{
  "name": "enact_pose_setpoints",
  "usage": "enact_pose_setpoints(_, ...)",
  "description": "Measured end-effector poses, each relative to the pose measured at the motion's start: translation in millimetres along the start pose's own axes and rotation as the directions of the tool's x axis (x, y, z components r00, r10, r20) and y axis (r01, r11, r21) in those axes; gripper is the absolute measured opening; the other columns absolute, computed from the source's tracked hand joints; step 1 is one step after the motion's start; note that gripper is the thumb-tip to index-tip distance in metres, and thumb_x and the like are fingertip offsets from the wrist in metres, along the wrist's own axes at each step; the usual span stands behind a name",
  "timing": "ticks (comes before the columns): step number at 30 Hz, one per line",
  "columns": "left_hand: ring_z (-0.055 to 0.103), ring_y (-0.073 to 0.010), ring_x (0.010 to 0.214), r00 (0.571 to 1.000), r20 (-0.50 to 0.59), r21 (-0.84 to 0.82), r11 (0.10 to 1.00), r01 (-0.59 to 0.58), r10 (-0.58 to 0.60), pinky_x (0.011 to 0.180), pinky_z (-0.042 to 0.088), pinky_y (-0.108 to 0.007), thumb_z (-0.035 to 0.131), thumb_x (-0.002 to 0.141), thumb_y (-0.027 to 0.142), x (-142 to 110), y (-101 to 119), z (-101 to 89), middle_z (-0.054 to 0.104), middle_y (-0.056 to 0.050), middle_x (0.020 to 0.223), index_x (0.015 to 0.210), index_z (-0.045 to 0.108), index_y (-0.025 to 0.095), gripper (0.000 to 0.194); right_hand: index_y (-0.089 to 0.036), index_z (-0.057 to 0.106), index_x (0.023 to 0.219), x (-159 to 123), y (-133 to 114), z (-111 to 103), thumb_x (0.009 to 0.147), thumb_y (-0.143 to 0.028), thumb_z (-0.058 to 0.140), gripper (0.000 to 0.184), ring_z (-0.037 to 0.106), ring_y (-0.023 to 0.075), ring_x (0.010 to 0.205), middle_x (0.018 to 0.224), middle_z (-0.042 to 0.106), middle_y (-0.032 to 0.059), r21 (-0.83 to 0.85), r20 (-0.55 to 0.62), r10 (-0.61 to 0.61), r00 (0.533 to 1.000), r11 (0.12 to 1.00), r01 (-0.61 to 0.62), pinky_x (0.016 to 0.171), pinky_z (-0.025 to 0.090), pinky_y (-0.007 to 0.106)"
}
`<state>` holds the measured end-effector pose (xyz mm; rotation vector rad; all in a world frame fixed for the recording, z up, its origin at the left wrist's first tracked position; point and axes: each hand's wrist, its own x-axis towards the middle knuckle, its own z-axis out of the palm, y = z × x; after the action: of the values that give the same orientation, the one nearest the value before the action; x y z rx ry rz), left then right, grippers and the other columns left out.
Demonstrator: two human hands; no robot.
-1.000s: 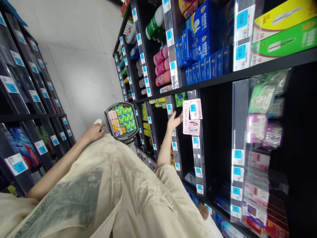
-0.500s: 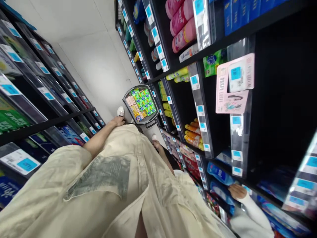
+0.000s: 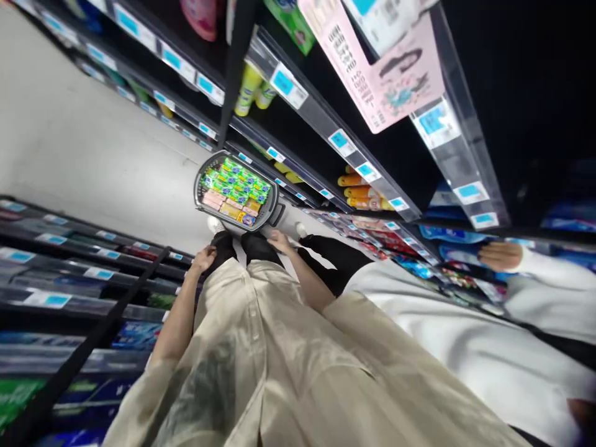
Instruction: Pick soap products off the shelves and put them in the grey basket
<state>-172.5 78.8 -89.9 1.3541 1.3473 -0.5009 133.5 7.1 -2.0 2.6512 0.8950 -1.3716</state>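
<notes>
My left hand (image 3: 203,257) hangs beside my dark-trousered leg, its fingers loosely bent and no object visible in it. Over by my other leg, my right hand (image 3: 279,240) hangs low, fingers loose and apparently bare, just nearer to me than the basket's handle; they look apart from each other. In front of my feet a grey shopping basket (image 3: 197,189) stands on the floor. Green packs (image 3: 237,180) fill its far part in rows, with pink packs (image 3: 214,198) and yellow packs (image 3: 231,210) along the near side.
Dark shelves with blue-and-white price tags (image 3: 342,143) run along the right; more shelving (image 3: 97,273) lines the left. A pink cardboard sign (image 3: 372,87) juts from the right shelf. Close on my right stands a person in a white top (image 3: 419,316), one hand (image 3: 500,256) at the blue packages. Pale floor (image 3: 116,161) extends ahead.
My view has swung round, so the basket appears further left and the right shelves slant differently. More of the person in white shows. Both my hands still hang low.
</notes>
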Motion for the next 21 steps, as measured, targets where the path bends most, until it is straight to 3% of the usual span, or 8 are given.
enact_pose_setpoints(4, 0.076, -0.0262, 0.108, 0.997, 0.050, 0.039, 0.998, 0.057, -0.059, 0.094, 0.057, -0.032, 0.056, 0.096, 0.023, 13, -16, 40.0, 0.081, -0.012, 0.109, 0.116, 0.072, 0.018, 0.026, -0.014, 0.063, 0.135, 100, 15, 43, 0.092, -0.021, 0.079, 0.046, 0.071, 0.0199, 0.109, 0.130, 0.072, 0.0095, 0.079, 0.076, 0.041, 0.996, 0.996, -0.047, 0.101, 0.060, 0.038)
enact_pose_setpoints(9, 0.077, -0.0256, 0.105, 0.990, 0.059, 0.024, 0.992, 0.125, -0.126, 0.093, 0.058, -0.033, 0.051, 0.095, 0.021, 42, -52, 85.0, 0.081, -0.009, 0.106, 0.113, 0.071, 0.022, 0.027, -0.011, 0.048, 0.154, 210, 35, 102, 0.084, -0.015, 0.079, 0.077, 0.055, 0.0210, 0.141, 0.156, 0.056, 0.0156, 0.115, 0.062, 0.022, 0.998, 0.993, -0.029, 0.122, 0.042, 0.031)
enact_pose_setpoints(14, 0.077, -0.0239, 0.091, 0.983, 0.048, -0.018, 0.984, 0.179, -0.178, 0.083, 0.057, -0.031, 0.055, 0.092, 0.025, 76, -82, 123.6, 0.077, -0.003, 0.088, 0.098, 0.066, 0.026, 0.012, -0.010, 0.035, 0.162, 313, 53, 137, 0.083, -0.020, 0.078, 0.091, 0.040, 0.0260, 0.153, 0.164, 0.042, 0.0194, 0.002, -0.082, -0.030, 0.996, 1.000, 0.030, 0.128, 0.036, 0.037)
enact_pose_setpoints(17, 0.075, -0.0244, 0.087, 0.977, 0.011, -0.036, 0.977, 0.212, -0.211, 0.083, 0.055, -0.032, 0.052, 0.093, 0.026, 86, -91, 146.7, 0.074, -0.004, 0.085, 0.091, 0.060, 0.026, 0.008, -0.006, 0.030, 0.164, 357, 60, 154, 0.083, -0.020, 0.077, 0.095, 0.035, 0.0272, 0.156, 0.168, 0.033, 0.0215, -0.067, -0.144, -0.028, 0.989, 0.998, 0.018, 0.129, 0.034, 0.038)
enact_pose_setpoints(21, 0.074, -0.0255, 0.088, 0.967, -0.045, -0.048, 0.967, 0.250, -0.252, 0.084, 0.053, -0.034, 0.047, 0.097, 0.029, 89, -94, 164.8, 0.073, -0.005, 0.088, 0.095, 0.057, 0.026, 0.011, -0.006, 0.031, 0.163, 375, 62, 173, 0.084, -0.017, 0.074, 0.090, 0.037, 0.0276, 0.153, 0.169, 0.028, 0.0209, -0.095, -0.203, -0.053, 0.978, 0.995, 0.034, 0.128, 0.037, 0.036)
